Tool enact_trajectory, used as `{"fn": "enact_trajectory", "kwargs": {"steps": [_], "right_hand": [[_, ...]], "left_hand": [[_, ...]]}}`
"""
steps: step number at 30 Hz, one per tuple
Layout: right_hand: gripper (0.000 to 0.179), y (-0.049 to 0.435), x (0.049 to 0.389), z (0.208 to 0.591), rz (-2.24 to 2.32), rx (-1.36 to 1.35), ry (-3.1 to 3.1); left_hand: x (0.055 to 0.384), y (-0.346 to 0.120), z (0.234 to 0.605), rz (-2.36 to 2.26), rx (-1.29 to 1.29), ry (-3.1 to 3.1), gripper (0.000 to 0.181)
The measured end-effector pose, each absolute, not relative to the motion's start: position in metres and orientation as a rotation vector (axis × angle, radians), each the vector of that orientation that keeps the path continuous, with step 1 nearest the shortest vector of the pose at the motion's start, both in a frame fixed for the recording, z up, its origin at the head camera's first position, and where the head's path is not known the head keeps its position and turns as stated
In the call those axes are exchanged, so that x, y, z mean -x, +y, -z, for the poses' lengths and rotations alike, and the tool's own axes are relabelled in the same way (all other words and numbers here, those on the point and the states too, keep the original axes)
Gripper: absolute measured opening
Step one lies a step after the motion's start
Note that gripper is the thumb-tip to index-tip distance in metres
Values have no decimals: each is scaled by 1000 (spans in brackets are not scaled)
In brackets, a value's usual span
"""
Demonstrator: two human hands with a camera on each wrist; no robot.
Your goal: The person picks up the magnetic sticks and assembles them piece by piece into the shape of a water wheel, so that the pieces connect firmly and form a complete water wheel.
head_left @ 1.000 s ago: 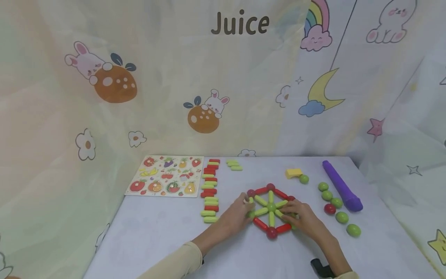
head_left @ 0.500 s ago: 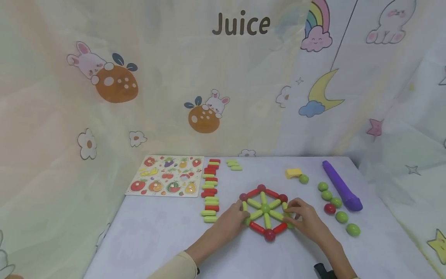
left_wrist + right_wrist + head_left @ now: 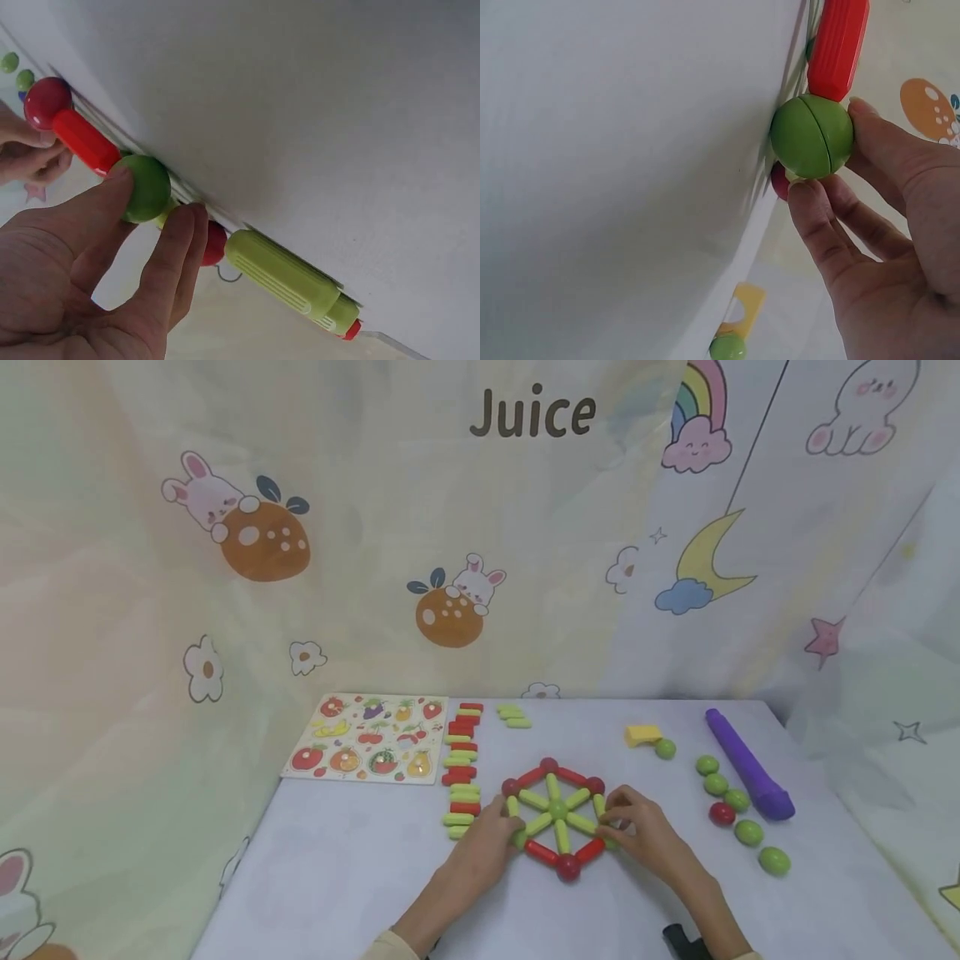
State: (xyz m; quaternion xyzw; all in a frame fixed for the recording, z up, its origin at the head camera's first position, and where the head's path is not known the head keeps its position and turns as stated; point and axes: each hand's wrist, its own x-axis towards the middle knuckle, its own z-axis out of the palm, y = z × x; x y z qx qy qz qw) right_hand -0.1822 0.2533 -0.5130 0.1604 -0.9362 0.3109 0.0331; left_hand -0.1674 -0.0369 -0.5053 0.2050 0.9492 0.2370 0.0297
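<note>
Lying at the table's (image 3: 352, 868) far left corner, a flat fruit-picture board (image 3: 365, 747) borders a column of red and lime rods (image 3: 461, 772). The left hand (image 3: 483, 843), fingers bent, pinches a glossy green ball (image 3: 148, 189) of the spoked hexagon (image 3: 557, 810) mid-table; "Juice" (image 3: 532, 412) is printed on the backdrop (image 3: 360, 627) beyond the far edge. The right hand (image 3: 647, 828), thumb and fingers curled, pinches the opposite seamed green ball (image 3: 812, 137). A smooth purple stick (image 3: 748, 764) slants near the right edge.

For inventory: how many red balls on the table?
5: four on the wheel: top ball, upper left ball, upper right ball, bottom ball; one loose red ball beside green balls.
</note>
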Motion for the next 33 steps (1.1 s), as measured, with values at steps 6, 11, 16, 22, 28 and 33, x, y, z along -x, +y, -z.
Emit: {"fn": "enact_trajectory", "kwargs": {"steps": [6, 11, 16, 22, 28, 33], "right_hand": [[11, 251, 181, 515, -935, -449, -2905], [11, 249, 181, 513, -949, -416, -2928], [15, 251, 181, 514, -942, -438, -2915], [23, 256, 180, 514, -924, -481, -2829], [26, 260, 179, 512, -936, -485, -2815], [27, 261, 178, 511, -955, -475, -2840]], "left_hand": [[170, -39, 509, -813, -605, 2895, 35], [171, -39, 511, -819, -579, 2886, 36], [170, -43, 507, -816, -575, 2885, 40], [176, -61, 492, -915, -516, 2877, 41], [185, -86, 481, -970, -481, 2945, 32], [187, -101, 481, -851, -484, 2955, 23]]}}
